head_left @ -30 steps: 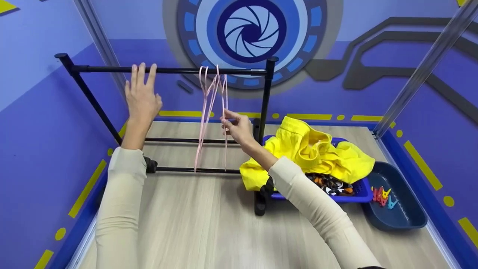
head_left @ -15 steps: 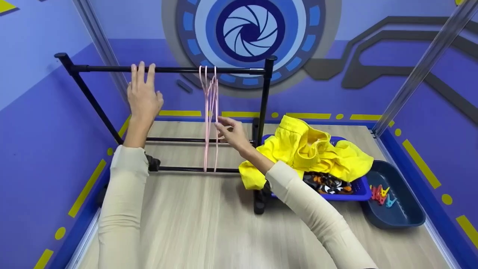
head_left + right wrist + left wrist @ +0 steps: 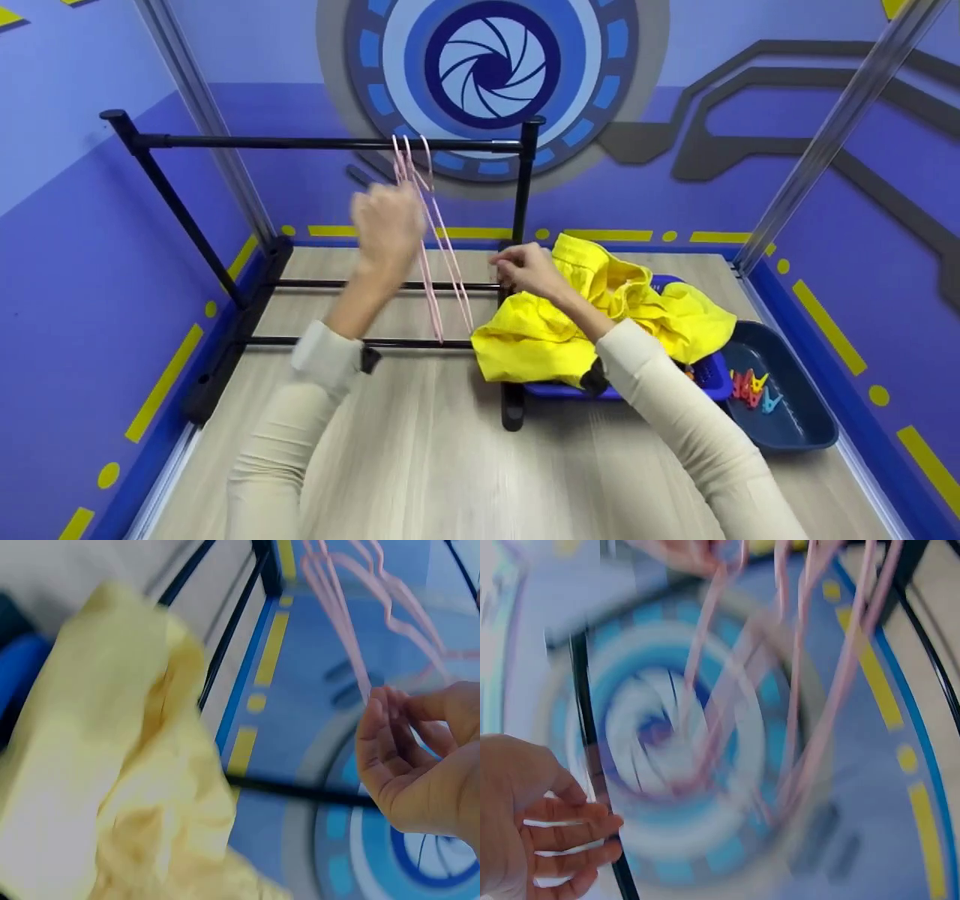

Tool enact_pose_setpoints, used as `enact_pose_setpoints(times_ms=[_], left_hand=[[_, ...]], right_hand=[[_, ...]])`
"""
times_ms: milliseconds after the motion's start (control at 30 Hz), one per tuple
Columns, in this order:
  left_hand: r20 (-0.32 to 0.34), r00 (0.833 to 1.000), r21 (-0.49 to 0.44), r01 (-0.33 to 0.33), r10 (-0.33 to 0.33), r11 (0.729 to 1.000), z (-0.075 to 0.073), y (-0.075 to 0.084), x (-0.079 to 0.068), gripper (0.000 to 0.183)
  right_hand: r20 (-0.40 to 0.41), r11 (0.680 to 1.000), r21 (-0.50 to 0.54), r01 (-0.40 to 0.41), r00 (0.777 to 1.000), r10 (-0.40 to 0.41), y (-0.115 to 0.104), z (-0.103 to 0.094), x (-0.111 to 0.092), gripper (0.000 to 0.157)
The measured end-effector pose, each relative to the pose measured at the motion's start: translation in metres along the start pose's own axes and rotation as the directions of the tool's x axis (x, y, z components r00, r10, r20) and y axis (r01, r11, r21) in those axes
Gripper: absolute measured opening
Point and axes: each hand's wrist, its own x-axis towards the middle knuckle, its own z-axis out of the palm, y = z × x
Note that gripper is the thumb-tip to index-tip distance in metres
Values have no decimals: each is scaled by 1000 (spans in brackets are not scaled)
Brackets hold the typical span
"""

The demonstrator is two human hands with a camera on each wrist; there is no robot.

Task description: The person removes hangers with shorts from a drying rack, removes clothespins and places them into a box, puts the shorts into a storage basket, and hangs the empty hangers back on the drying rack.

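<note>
Several pink clothes hangers [image 3: 427, 247] dangle from the top bar of a black clothes rack [image 3: 300, 142], their lower ends slanting to the right. My left hand [image 3: 386, 225] overlaps their upper part in the head view, its back to the camera and its fingers hidden. In the left wrist view, the left hand's loosely bent fingers [image 3: 570, 840] overlap a black bar. My right hand [image 3: 529, 270] is to the right of the hangers, over yellow pants [image 3: 536, 345]. Its fingers curl loosely with nothing between them; in the right wrist view they overlap a pink hanger [image 3: 341, 622].
The yellow pants spill over the edge of a blue basket [image 3: 716, 375]. Right of it stands a dark tub [image 3: 802, 420] holding several colored clothespins [image 3: 750, 388]. The rack's black foot [image 3: 513, 412] sits in front of the basket on the wooden surface [image 3: 420, 457]. Blue panels [image 3: 67, 300] enclose the space.
My left hand has left the rack's bar and moved right to the hangers. My right hand has drawn away rightward. The hangers now tilt, and the pants hang further over the basket.
</note>
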Motion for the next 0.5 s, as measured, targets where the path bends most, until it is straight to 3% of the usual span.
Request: enact_pose_setpoints(times_ms=[67, 133, 233, 367, 500], left_hand=[[-9, 995, -37, -104, 104, 994, 3, 30, -15, 28], [63, 982, -76, -175, 179, 982, 6, 57, -29, 30], [186, 948, -146, -235, 260, 961, 16, 91, -46, 30], [357, 872, -176, -291, 336, 941, 41, 122, -58, 31], [530, 773, -188, -293, 348, 937, 72, 142, -62, 30]], right_hand=[[8, 998, -37, -56, 998, 56, 10, -15, -4, 23], [3, 989, -83, -125, 992, 126, 19, -30, -9, 24], [-40, 963, -171, -208, 978, 204, 35, -52, -17, 25], [-122, 907, -306, -290, 956, 265, 55, -78, -29, 27], [-105, 841, -394, -372, 927, 361, 70, -100, -44, 28]])
